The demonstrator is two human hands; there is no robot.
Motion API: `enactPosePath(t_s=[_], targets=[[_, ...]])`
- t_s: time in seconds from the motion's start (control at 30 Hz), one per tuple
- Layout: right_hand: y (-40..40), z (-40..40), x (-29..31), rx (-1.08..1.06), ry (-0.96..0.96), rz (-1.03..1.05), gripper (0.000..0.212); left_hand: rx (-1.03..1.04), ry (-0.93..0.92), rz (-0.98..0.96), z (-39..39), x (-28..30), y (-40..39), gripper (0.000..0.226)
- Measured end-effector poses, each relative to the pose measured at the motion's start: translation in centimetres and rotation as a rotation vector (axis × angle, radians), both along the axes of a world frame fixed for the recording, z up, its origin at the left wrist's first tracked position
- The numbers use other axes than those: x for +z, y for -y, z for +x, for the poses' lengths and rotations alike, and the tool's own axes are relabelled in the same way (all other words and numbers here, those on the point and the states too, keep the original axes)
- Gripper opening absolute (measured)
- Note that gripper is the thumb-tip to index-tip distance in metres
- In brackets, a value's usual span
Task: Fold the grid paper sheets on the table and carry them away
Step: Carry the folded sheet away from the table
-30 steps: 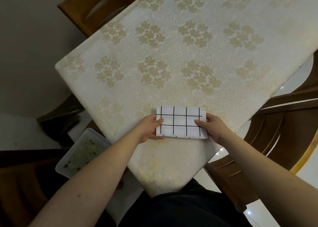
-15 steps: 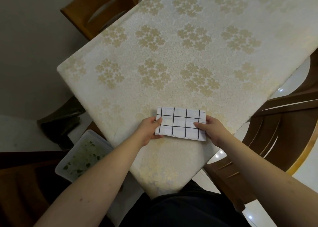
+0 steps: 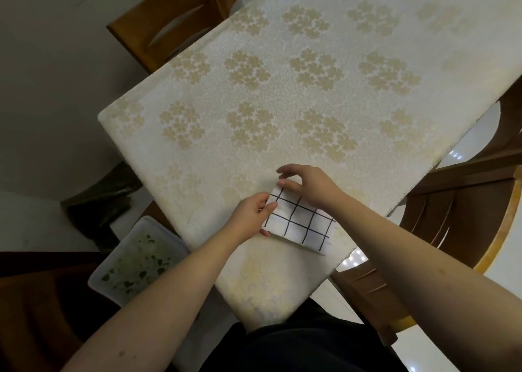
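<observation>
A folded white sheet of grid paper point(image 3: 299, 225) with black lines lies slanted near the table's point(image 3: 282, 95) near right edge, its long side running down to the right. My left hand point(image 3: 252, 215) pinches its left end between thumb and fingers. My right hand point(image 3: 306, 186) reaches across the top of the sheet and pinches its upper left corner, thumb on the paper, index finger stretched out above it. The part of the sheet under my right hand is hidden.
The table has a cream cloth with gold flower clusters. Wooden chairs stand at the far left point(image 3: 169, 24) and at the right point(image 3: 452, 219). A white plastic tub point(image 3: 135, 261) with green bits sits on the floor to the left, beside a dark bag point(image 3: 99, 202).
The sheet has turned from level to slanted. My right hand left the sheet's right end and moved to its upper left corner, close to my left hand, which still holds the left end.
</observation>
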State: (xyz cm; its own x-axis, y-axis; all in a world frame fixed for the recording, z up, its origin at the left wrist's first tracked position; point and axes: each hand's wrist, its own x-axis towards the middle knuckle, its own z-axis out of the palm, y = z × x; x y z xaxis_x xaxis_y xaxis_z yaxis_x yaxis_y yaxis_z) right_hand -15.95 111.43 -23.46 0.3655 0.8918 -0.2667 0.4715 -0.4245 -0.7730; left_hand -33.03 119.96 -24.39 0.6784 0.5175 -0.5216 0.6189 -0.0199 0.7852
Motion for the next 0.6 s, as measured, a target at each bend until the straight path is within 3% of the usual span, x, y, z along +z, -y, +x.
enactPosePath(t_s=[0.13,0.3,0.6], targets=[[-1.5,-0.5,0.1,-0.018,-0.048,-0.051,0.019,-0.017,-0.004,0.019,0.0,0.5,0.4,0.033],[-1.3,-0.3,-0.1,-0.072,-0.075,-0.038,0.02,-0.032,0.013,-0.035,-0.5,0.9,0.5,0.01],[2.9,2.4,-1.0,0.091,-0.195,-0.2,0.032,0.044,0.058,-0.108,-1.8,1.7,0.4,0.017]])
